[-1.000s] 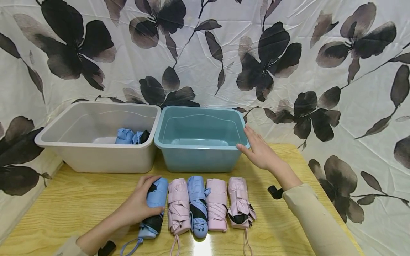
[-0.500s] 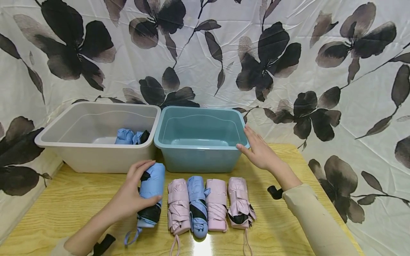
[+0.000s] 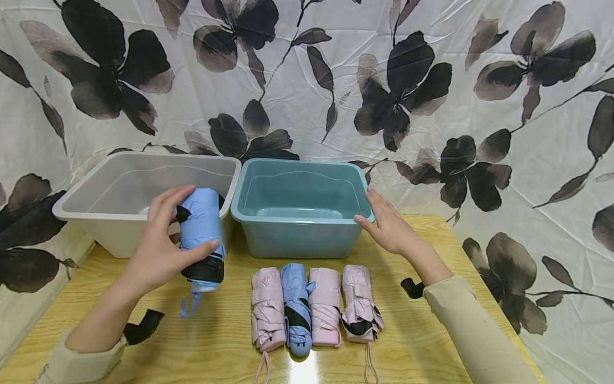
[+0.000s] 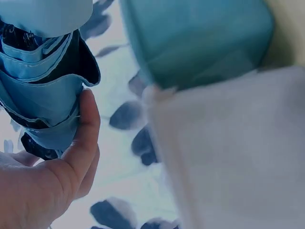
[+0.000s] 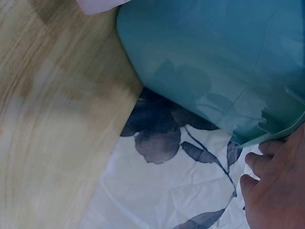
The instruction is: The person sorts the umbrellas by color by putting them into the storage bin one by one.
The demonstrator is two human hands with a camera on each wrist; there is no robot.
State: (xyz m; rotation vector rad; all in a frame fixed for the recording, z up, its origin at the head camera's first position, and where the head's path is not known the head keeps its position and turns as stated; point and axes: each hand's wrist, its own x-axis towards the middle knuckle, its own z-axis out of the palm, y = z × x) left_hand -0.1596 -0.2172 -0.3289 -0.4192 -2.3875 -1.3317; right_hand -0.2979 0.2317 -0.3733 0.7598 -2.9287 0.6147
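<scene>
My left hand grips a folded blue umbrella with a black patch and a blue wrist strap, held up in front of the grey-white bin. In the left wrist view the fingers curl round the blue umbrella. My right hand rests with extended fingers on the right rim of the teal bin. On the table stand in a row a pink umbrella, a blue umbrella, another pink umbrella and a last pink umbrella.
The two bins stand side by side at the back of the wooden table. Behind them hangs a white cloth with dark flowers. The held umbrella and left hand cover part of the grey-white bin's inside.
My left hand has lifted the leftmost blue umbrella from the row and carried it up and left to the grey-white bin's front. The right hand has stayed on the teal rim.
</scene>
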